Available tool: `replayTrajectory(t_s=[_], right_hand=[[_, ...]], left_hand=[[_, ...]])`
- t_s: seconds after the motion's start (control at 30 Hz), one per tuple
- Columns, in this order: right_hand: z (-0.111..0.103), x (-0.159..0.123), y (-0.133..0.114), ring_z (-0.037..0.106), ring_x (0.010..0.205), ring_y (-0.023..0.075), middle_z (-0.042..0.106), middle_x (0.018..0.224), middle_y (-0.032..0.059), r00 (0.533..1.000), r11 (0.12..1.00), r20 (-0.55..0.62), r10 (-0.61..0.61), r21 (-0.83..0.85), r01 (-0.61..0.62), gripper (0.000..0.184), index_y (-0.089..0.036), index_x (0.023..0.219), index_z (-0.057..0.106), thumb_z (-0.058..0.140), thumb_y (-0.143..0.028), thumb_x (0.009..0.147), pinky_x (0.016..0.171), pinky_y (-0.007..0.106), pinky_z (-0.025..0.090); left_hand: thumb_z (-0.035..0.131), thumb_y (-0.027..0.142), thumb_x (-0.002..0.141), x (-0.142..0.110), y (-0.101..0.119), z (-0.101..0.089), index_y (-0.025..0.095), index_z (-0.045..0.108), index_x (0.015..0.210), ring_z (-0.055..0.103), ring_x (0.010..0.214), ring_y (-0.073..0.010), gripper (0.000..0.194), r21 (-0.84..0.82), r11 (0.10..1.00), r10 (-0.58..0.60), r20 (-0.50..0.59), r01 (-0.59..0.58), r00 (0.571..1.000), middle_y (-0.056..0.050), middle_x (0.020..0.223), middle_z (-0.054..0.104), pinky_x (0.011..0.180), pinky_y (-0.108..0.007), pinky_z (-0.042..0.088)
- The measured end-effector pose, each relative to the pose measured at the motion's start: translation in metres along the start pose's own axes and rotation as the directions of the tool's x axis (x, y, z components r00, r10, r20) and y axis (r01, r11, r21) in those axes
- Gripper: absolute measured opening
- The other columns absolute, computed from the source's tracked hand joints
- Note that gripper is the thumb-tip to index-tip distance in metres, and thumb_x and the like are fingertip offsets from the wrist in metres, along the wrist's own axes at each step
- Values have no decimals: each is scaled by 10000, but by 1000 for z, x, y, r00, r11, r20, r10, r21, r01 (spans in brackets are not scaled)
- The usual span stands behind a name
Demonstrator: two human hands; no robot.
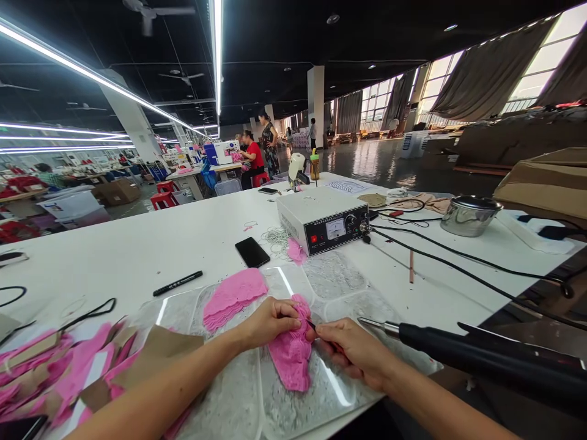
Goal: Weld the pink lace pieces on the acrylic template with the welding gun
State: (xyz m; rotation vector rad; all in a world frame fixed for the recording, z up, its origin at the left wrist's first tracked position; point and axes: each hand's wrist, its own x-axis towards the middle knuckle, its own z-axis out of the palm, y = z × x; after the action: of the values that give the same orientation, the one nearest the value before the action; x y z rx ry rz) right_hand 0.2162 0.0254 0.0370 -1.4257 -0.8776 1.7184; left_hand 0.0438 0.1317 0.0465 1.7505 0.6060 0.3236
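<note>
My left hand (275, 321) is closed on a bunched stack of pink fabric pieces (291, 360), its thumb and fingers pinching the upper part. Close beside it, my right hand (351, 348) grips a small dark-tipped tool (313, 326) with a bit of red showing under the fingers; its kind is mostly hidden. The tool's tip touches the right edge of the bunch. Under both hands lies a clear, scuffed plastic sheet (229, 373). Left of the bunch, a neat stack of pink fabric pieces (236, 296) rests flat on the sheet.
A control box (323, 220) with a dial stands behind, its black cables running right. A black handheld tool with a metal tip (440, 342) juts in at right. Around are a phone (252, 252), a marker (178, 283), a metal pot (471, 217) and pink and brown scraps (82, 373).
</note>
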Motion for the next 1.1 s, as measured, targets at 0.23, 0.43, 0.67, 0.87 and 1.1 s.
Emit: replayTrajectory(t_s=[0.23, 0.43, 0.67, 0.87, 1.1], right_hand=[[4, 0, -2, 155, 400, 35, 289, 483, -83, 1000, 1000, -9, -15, -21, 15, 272, -181, 578, 463, 526, -384, 747, 389, 220, 19], [4, -1, -2, 146, 390, 39, 288, 460, -85, 1000, 999, -12, -17, -35, 17, 259, -183, 565, 471, 511, -352, 756, 379, 221, 22], [4, 0, -4, 172, 381, 38, 316, 465, -85, 1000, 1000, -22, -2, -29, 1, 200, -179, 611, 529, 526, -323, 749, 370, 210, 35], [3, 0, -6, 197, 378, 29, 368, 491, -83, 999, 1000, -33, 8, -27, -9, 171, -164, 717, 617, 596, -333, 709, 374, 209, 45], [3, -2, -3, 199, 369, 28, 355, 483, -84, 999, 999, -49, -2, -39, 0, 168, -168, 687, 604, 593, -336, 699, 371, 216, 35]], left_hand=[[652, 332, 779, -1, 2, 0, 128, 665, 634, 398, 588, -86, 252, 32, 999, -2, 4, 2, 1000, 7, 651, 527, 534, -206, 306], [646, 323, 789, -1, 4, 1, 124, 706, 685, 439, 628, -104, 232, 47, 999, 8, 17, -9, 1000, -11, 672, 561, 570, -213, 337], [643, 312, 804, -2, 7, 1, 119, 735, 713, 459, 646, -109, 231, 104, 994, 40, 9, -41, 999, -10, 683, 548, 590, -217, 352], [636, 323, 818, -2, 8, 1, 138, 752, 748, 477, 663, -114, 229, 148, 987, 65, 25, -68, 998, -14, 704, 567, 601, -211, 366], [618, 296, 809, -2, 5, 2, 135, 695, 653, 483, 641, -108, 237, 192, 978, 86, 7, -86, 996, -10, 690, 557, 585, -206, 378]])
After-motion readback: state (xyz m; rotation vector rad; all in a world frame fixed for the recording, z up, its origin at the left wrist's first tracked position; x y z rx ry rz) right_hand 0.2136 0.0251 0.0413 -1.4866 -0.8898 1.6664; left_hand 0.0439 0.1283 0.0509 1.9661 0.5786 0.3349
